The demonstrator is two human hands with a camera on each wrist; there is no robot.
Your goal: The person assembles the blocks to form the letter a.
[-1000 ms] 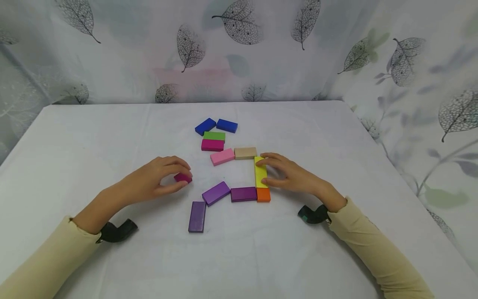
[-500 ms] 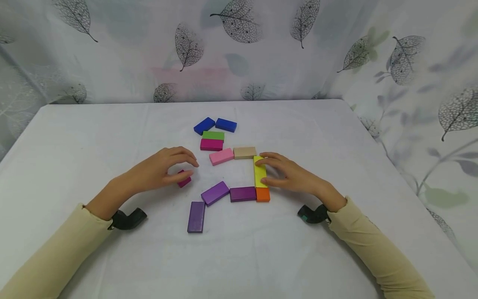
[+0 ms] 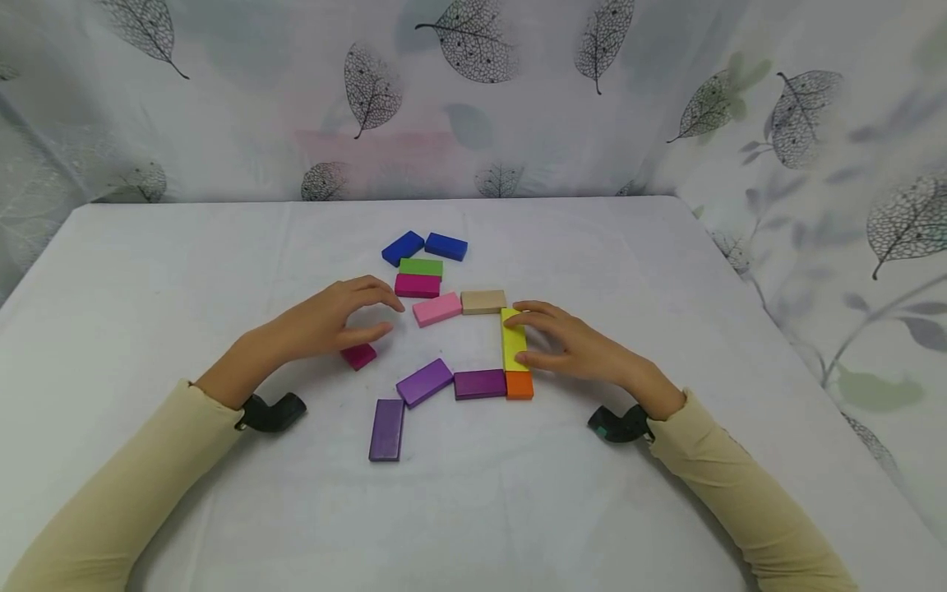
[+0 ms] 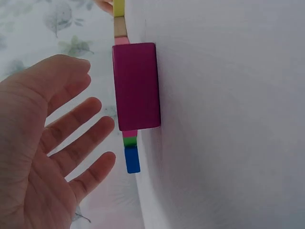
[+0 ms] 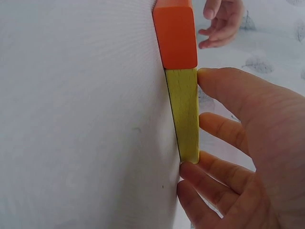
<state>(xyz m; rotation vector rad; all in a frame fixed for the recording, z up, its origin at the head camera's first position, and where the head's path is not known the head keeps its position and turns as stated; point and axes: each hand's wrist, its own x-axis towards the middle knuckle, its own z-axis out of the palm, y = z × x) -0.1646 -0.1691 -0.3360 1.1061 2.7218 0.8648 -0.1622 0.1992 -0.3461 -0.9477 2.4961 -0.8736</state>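
In the head view, my left hand (image 3: 336, 316) hovers with fingers spread and slightly bent, holding nothing. Below it lies a magenta block (image 3: 358, 356), partly covered by the hand. The left wrist view shows this magenta block (image 4: 137, 87) apart from the fingers. My right hand (image 3: 580, 345) rests its thumb and fingertips on the top and far end of a yellow block (image 3: 514, 345). An orange block (image 3: 519, 385) touches the yellow one's near end, as the right wrist view also shows.
A bent line of blocks continues: tan (image 3: 484, 302), pink (image 3: 437, 310), another magenta block (image 3: 418, 286), green (image 3: 421, 267) and two blue blocks (image 3: 446, 247). Nearer lie purple blocks (image 3: 425, 382). The white-covered table (image 3: 473, 518) meets a leaf-print curtain (image 3: 414, 99) behind.
My left hand has moved away from the magenta block beneath it, forward and to the right. That block's angle has shifted slightly. The right hand stays on the yellow block.
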